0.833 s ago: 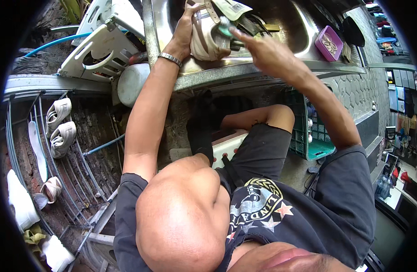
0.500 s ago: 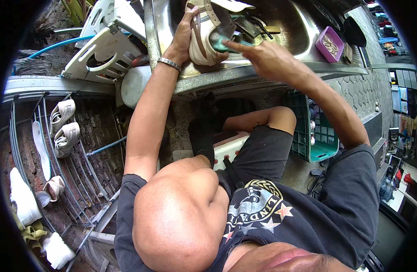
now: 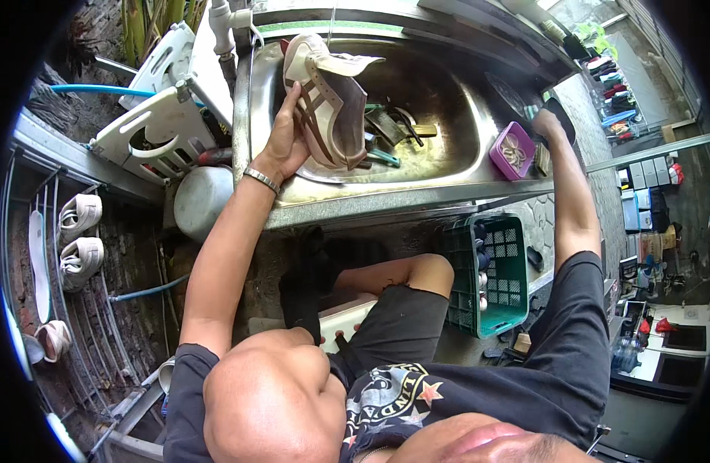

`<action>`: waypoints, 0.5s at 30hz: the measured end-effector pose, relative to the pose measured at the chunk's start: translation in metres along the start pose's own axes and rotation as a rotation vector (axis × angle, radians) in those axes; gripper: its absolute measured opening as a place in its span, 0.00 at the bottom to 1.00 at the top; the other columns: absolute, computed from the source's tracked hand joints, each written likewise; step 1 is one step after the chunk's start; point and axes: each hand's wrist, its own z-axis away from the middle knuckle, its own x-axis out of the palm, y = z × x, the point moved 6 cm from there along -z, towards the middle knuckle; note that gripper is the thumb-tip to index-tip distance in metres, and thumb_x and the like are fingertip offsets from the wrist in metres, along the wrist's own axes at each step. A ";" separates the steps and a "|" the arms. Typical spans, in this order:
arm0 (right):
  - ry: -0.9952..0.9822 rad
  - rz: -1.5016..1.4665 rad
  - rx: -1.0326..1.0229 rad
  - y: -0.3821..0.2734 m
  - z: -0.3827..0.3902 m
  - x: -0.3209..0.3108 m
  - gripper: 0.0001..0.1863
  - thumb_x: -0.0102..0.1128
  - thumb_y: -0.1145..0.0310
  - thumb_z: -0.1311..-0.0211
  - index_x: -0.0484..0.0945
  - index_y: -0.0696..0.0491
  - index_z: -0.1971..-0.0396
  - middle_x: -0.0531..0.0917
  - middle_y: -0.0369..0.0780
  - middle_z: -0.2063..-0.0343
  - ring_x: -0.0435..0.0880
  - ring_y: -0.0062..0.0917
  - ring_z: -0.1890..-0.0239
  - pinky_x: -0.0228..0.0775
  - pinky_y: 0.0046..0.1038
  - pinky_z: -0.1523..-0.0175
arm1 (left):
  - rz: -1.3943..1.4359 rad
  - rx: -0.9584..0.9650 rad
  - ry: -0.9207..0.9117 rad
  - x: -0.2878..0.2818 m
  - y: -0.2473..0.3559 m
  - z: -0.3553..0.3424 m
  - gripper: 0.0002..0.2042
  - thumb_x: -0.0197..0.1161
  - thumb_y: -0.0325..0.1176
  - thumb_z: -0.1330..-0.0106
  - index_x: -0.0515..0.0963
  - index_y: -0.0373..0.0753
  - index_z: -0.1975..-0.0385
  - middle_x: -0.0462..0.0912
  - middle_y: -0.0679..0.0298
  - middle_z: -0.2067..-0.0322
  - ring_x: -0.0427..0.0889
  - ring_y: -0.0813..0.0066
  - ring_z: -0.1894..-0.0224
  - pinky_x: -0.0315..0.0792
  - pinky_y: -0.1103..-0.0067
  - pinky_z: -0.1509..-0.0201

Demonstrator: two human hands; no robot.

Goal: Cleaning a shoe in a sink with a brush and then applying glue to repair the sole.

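My left hand grips a cream sneaker with brown stripes by its side, tilted up over the left part of a metal sink. Its tongue is folded outward and no lace shows in it. Far to the right, my right hand reaches down at a black bowl, its fingers closed on a small green brush, partly hidden. Several tools lie in the basin below the shoe, among them a teal-handled one and a wooden-backed brush.
A purple basket with pale looped cords stands on the sink's right ledge. Under the sink edge is a green crate with bottles. Shoes lie on a wire rack at left, near folded white plastic panels. A tap rises behind.
My right hand has left the shoe's heel and moved right to the black bowl with the brush. My left hand still holds the shoe, now more upright. The view has shifted.
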 end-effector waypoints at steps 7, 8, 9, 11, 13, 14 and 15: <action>0.177 -0.391 -0.406 -0.078 0.069 -0.069 0.22 0.57 0.60 0.35 0.80 0.42 0.41 0.86 0.53 0.56 0.86 0.43 0.49 0.75 0.37 0.43 | -0.108 0.175 0.066 -0.012 0.007 -0.001 0.29 0.56 0.56 0.27 0.69 0.39 0.36 0.79 0.58 0.42 0.81 0.68 0.43 0.76 0.71 0.36; 0.233 -0.407 -0.357 -0.089 0.096 -0.084 0.22 0.57 0.60 0.33 0.79 0.40 0.40 0.86 0.54 0.57 0.87 0.42 0.51 0.76 0.36 0.45 | -0.134 0.199 0.142 -0.019 0.008 -0.004 0.29 0.64 0.53 0.32 0.73 0.38 0.40 0.81 0.60 0.46 0.82 0.70 0.45 0.78 0.73 0.41; 0.211 -0.458 -0.489 -0.108 0.129 -0.097 0.20 0.58 0.60 0.32 0.79 0.40 0.40 0.87 0.52 0.59 0.88 0.40 0.54 0.77 0.37 0.47 | -0.147 0.247 0.179 -0.024 0.011 -0.006 0.28 0.67 0.51 0.33 0.74 0.38 0.41 0.82 0.61 0.48 0.82 0.71 0.46 0.78 0.74 0.42; 0.248 -0.625 -0.846 -0.156 0.208 -0.109 0.19 0.58 0.62 0.29 0.79 0.38 0.40 0.88 0.48 0.63 0.88 0.37 0.62 0.78 0.38 0.53 | -0.162 0.244 0.248 -0.033 0.010 -0.010 0.28 0.71 0.49 0.36 0.75 0.37 0.42 0.82 0.62 0.48 0.82 0.72 0.47 0.77 0.75 0.42; 0.256 -0.609 -1.172 -0.198 0.279 -0.112 0.21 0.58 0.66 0.29 0.77 0.34 0.37 0.86 0.44 0.68 0.86 0.33 0.70 0.79 0.37 0.61 | -0.262 0.299 0.243 -0.032 0.011 -0.013 0.29 0.69 0.50 0.36 0.75 0.36 0.42 0.82 0.60 0.48 0.83 0.72 0.49 0.78 0.75 0.44; 0.242 -0.498 -1.299 -0.218 0.305 -0.110 0.24 0.57 0.67 0.29 0.76 0.31 0.36 0.84 0.43 0.70 0.85 0.31 0.73 0.79 0.36 0.66 | -0.306 0.337 0.234 -0.030 0.012 -0.013 0.29 0.69 0.51 0.35 0.75 0.35 0.43 0.82 0.59 0.48 0.83 0.73 0.51 0.79 0.75 0.45; 0.282 -0.295 -1.266 -0.241 0.321 -0.101 0.26 0.56 0.68 0.28 0.71 0.29 0.33 0.83 0.43 0.69 0.85 0.29 0.74 0.78 0.33 0.69 | -0.307 0.319 0.235 -0.030 0.009 -0.012 0.29 0.69 0.51 0.35 0.75 0.35 0.43 0.82 0.59 0.48 0.83 0.73 0.51 0.79 0.75 0.45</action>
